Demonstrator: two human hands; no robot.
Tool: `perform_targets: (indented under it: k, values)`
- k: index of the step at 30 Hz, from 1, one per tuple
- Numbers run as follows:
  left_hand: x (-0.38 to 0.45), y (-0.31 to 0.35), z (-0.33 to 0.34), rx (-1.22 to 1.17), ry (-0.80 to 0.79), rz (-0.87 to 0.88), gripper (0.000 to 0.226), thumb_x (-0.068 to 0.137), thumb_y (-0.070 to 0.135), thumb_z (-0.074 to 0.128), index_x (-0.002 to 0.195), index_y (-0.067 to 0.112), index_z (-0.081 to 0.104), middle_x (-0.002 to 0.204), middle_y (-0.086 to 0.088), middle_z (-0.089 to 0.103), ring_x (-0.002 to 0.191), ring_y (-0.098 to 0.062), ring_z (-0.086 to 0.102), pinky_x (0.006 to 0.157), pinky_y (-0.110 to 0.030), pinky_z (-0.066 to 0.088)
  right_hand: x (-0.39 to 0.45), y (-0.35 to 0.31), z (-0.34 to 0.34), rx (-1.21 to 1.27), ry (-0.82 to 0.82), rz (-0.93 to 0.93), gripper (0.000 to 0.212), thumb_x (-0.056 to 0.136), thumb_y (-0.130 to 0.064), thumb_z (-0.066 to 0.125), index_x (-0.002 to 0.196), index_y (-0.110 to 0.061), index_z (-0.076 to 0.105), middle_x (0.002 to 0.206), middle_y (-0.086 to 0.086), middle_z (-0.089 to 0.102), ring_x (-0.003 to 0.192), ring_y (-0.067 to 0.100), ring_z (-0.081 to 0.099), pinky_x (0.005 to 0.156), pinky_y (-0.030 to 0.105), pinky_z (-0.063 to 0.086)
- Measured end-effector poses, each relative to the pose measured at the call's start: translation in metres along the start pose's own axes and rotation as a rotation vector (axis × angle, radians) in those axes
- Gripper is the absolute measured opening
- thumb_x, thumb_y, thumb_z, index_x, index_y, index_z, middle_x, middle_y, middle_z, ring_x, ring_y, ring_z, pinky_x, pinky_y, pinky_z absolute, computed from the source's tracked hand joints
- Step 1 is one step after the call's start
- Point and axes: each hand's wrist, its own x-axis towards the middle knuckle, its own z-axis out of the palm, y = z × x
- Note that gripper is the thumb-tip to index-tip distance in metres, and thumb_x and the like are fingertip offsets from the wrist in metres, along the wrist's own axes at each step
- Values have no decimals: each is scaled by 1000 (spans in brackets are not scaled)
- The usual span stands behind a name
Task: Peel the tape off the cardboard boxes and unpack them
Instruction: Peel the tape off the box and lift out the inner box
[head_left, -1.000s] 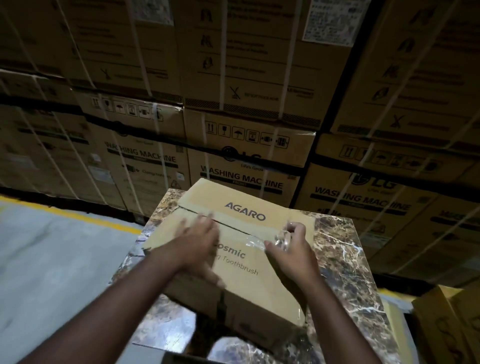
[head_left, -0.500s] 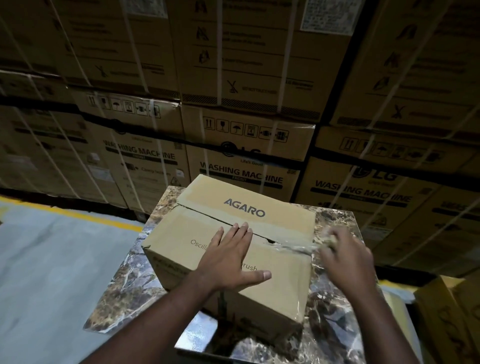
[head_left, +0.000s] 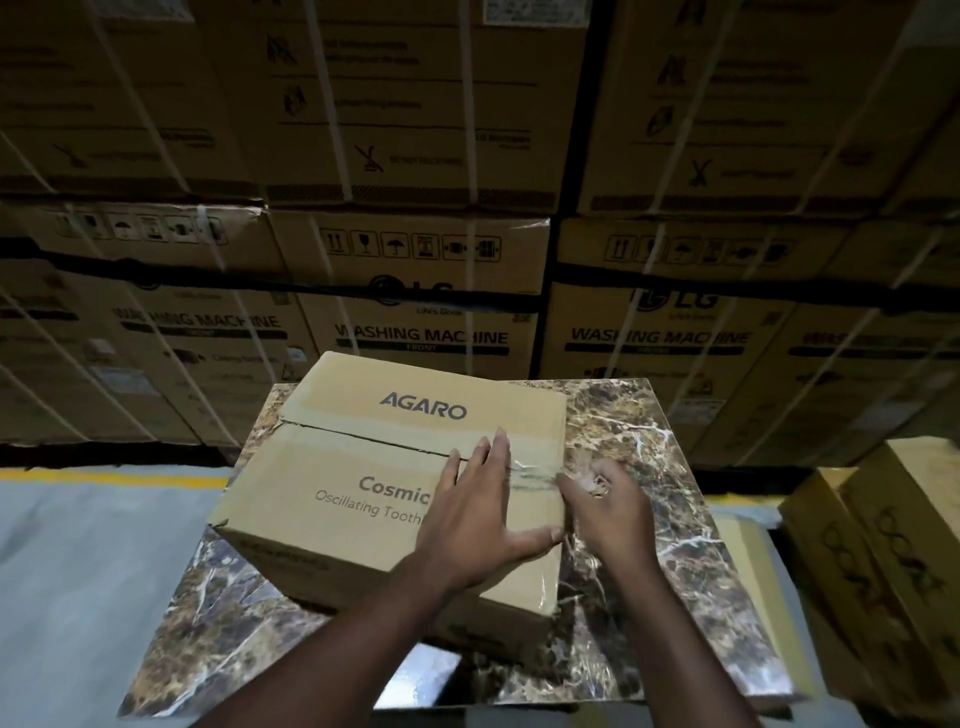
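Dim warehouse, light low and uneven. Far side is a wall of stacked washing machine cartons (head_left: 421, 291), brown cardboard bound with white strapping (head_left: 470, 104), handling icons and black print on the faces, dark gaps between tiers. Grey concrete floor (head_left: 78, 571) at left, yellow floor line (head_left: 104, 475) running along the foot of the stack. Glossy brown marble-pattern tabletop (head_left: 649, 457) in the middle. More small cartons (head_left: 883, 545) near right on the floor

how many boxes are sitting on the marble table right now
1: the AGARO box lies on the marble table, with the left hand flat on its top. The washing machine cartons behind and boxes at right are off it.
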Motion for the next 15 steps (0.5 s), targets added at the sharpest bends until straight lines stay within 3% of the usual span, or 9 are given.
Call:
perform_targets:
  k: [2, 4, 6, 8, 10, 12, 14, 15]
  values:
    - [-2, 1, 0, 1, 7, -3, 128, 76, 87, 57, 164, 21, -9, 172, 7, 2, 153, -4, -6, 128, -35, -6, 3, -1, -3, 343, -111, -1, 7, 91, -16, 74, 97, -20, 73, 94, -17, 75, 99, 18, 72, 76, 28, 57]
    - [-1, 0, 3, 14, 21, 5, 128, 75, 90, 52, 164, 20, -8, 172, 6, 2, 155, -5, -5, 129, -38, -3, 3, -1, -3, 654, -309, 56, 23, 95, -12, 66, 113, -20, 78, 121, -11, 74, 119, 18, 67, 101, 37, 53]
    - [0, -1, 6, 41, 25, 11, 127, 75, 92, 48, 164, 19, -6, 173, 5, 2, 157, -6, -5, 129, -39, -1, 4, 1, -3, 811, -412, 123, 30, 92, -10, 56, 111, -10, 80, 129, 6, 72, 127, 25, 63, 113, 47, 43]
    - [0, -1, 9, 81, 14, 18, 122, 78, 91, 44, 164, 18, -4, 173, 4, 0, 157, -7, -6, 129, -41, -2, 4, -3, -9, 935, -405, 188, 28, 82, -9, 54, 86, 1, 80, 104, 18, 77, 107, 30, 70, 104, 48, 45]
    - [1, 0, 10, 155, -12, 33, 118, 81, 93, 31, 164, 17, -4, 173, 1, -7, 157, -11, -11, 129, -44, -4, 4, -7, -17, 1063, -327, 240, 19, 78, -10, 54, 66, -5, 68, 72, 11, 67, 72, 26, 62, 79, 42, 48]
    - [4, 1, 11, 226, -69, 32, 122, 79, 98, 19, 164, 13, -6, 171, -4, -15, 157, -16, -18, 127, -49, -7, 9, 0, -26, 1128, -158, 229, 17, 87, -6, 51, 71, -12, 52, 64, 3, 53, 61, 21, 49, 65, 37, 42]
    - [8, 4, 11, 270, -118, 6, 128, 75, 100, 17, 163, 10, -8, 170, -8, -20, 156, -21, -21, 126, -53, -9, 18, 14, -35, 1002, 17, 216, 11, 91, -18, 59, 86, -10, 53, 72, 2, 57, 70, 22, 50, 66, 38, 45]
    - [10, 6, 12, 291, -130, -9, 129, 75, 99, 18, 163, 9, -9, 169, -10, -21, 156, -23, -22, 125, -55, -9, 22, 18, -37, 836, 47, 220, 29, 90, -32, 68, 102, -9, 54, 86, 3, 62, 80, 24, 55, 73, 41, 51]
